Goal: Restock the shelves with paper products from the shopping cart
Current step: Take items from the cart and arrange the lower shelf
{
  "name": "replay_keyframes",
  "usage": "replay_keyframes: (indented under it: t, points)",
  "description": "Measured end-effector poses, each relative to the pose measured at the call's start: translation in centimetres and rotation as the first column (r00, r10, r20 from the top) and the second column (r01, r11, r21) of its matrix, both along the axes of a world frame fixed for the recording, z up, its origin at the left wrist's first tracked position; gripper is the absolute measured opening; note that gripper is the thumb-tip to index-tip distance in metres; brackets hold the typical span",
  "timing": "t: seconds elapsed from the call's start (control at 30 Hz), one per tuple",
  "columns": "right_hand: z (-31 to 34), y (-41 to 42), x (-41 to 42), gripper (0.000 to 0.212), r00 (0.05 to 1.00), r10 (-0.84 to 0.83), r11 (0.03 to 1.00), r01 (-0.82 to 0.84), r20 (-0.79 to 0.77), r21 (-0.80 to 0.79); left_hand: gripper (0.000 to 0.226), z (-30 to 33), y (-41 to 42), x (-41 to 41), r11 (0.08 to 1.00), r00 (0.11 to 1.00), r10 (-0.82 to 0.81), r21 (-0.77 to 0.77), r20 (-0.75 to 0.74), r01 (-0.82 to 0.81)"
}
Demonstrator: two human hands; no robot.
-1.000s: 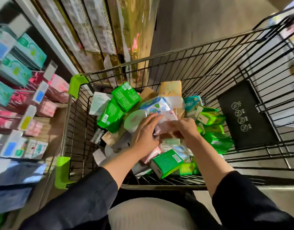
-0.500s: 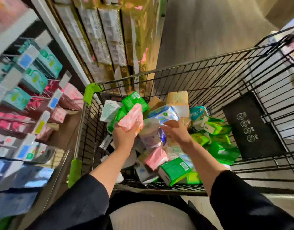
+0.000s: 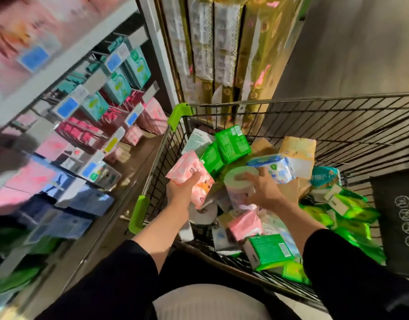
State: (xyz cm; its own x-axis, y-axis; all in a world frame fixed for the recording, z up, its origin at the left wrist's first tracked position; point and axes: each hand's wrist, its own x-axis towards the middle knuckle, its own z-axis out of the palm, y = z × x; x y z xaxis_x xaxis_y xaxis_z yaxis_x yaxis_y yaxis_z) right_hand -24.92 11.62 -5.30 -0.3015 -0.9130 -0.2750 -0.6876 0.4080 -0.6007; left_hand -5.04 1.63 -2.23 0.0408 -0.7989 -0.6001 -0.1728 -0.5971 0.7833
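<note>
- left hand (image 3: 180, 190) has its fingers wrapped round a soft pink plastic tissue pack (image 3: 191, 178), held over the black wire shopping cart's (image 3: 337, 125) left edge, probably shelf-bound
- right hand (image 3: 263, 192), fingers spread wide, resting on a pale green paper roll (image 3: 239, 179), likely next

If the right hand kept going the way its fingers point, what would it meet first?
Probably the green-topped roll: the right hand reaches up-left over the cart, fingertips at or just above the roll's top. Contact is unclear from this view.

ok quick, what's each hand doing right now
Left hand: grips a pink tissue pack, lifted over the cart's left edge.
Right hand: open, fingers spread over a green-topped paper roll in the shopping cart.
</note>
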Motion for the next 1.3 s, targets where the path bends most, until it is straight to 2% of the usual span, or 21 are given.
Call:
replay_keyframes:
  t: [0.1, 0.13, 0.2, 0.3, 0.37, 0.43, 0.47, 0.57, 0.67, 0.77, 0.9, 1.03, 1.13, 1.23, 1.3]
  points:
    - [0.1, 0.4, -0.6, 0.070, 0.997, 0.071, 0.997, -0.071, 0.001, -0.042, 0.090, 0.6, 0.3, 0.2, 0.997, 0.994, 0.071, 0.026, -0.079, -0.069]
    - [0.2, 0.1, -0.6, 0.072, 0.998, 0.066, 0.996, -0.065, 0.017, -0.057, 0.095, 0.5, 0.5, 0.4, 0.996, 0.991, 0.088, 0.023, -0.097, -0.086]
    - [1.0, -0.9, -0.4, 0.075, 0.997, 0.052, 0.992, -0.044, 0.061, -0.122, 0.085, 0.8, 0.9, 0.9, 0.994, 0.987, 0.105, 0.013, -0.121, -0.104]
    - [3.4, -3.6, 0.5, 0.083, 0.988, 0.123, 0.954, -0.093, 0.088, -0.286, 0.067, 1.9, 1.0, 2.1, 0.989, 0.983, 0.133, -0.049, -0.126, -0.140]
    - [5.1, -5.9, 1.5, 0.078, 0.971, 0.152, 0.936, -0.082, 0.183, -0.342, 0.055, 3.0, 0.7, 3.2, 0.978, 0.976, 0.166, -0.103, -0.141, -0.182]
    - [6.9, -8.3, 2.7, 0.083, 0.932, 0.196, 0.915, -0.062, 0.304, -0.400, 0.034, 4.5, 0.3, 4.2, 0.955, 0.963, 0.229, -0.158, -0.145, -0.250]
    - [7.8, -9.4, 3.4, 0.086, 0.914, 0.216, 0.901, -0.051, 0.343, -0.431, 0.031, 5.1, 0.1, 4.7, 0.943, 0.959, 0.243, -0.197, -0.147, -0.269]
    - [10.6, -11.6, 5.9, 0.072, 0.833, 0.271, 0.883, -0.015, 0.483, -0.469, 0.037, 7.3, 0.0, 6.3, 0.911, 0.973, 0.213, -0.342, -0.091, -0.231]
    - [13.5, -12.8, 9.5, 0.059, 0.761, 0.333, 0.875, -0.030, 0.556, -0.483, 0.047, 9.8, 0.1, 8.6, 0.871, 0.967, 0.229, -0.420, -0.110, -0.254]
    - [17.0, -13.5, 13.7, 0.060, 0.730, 0.417, 0.838, -0.078, 0.542, -0.540, 0.042, 12.9, 0.0, 11.9, 0.797, 0.952, 0.276, -0.522, -0.135, -0.305]
    - [22.8, -13.7, 20.6, 0.055, 0.683, 0.546, 0.769, -0.179, 0.486, -0.614, 0.034, 18.4, 0.1, 18.7, 0.666, 0.914, 0.400, -0.662, -0.071, -0.343]
    - [28.2, -13.4, 29.0, 0.063, 0.637, 0.623, 0.714, -0.227, 0.453, -0.662, 0.054, 23.4, 2.1, 26.2, 0.549, 0.858, 0.510, -0.743, -0.064, -0.382]
    - [31.6, -13.1, 35.1, 0.058, 0.641, 0.664, 0.672, -0.286, 0.385, -0.684, 0.045, 26.4, 4.5, 31.2, 0.466, 0.823, 0.558, -0.779, -0.109, -0.419]
    - [34.8, -12.4, 40.7, 0.059, 0.649, 0.705, 0.607, -0.341, 0.288, -0.718, 0.062, 28.4, 6.4, 35.9, 0.386, 0.772, 0.612, -0.787, -0.171, -0.481]
    - [36.8, -11.5, 44.1, 0.071, 0.639, 0.712, 0.615, -0.366, 0.292, -0.698, 0.063, 29.2, 7.2, 38.7, 0.356, 0.760, 0.621, -0.794, -0.194, -0.493]
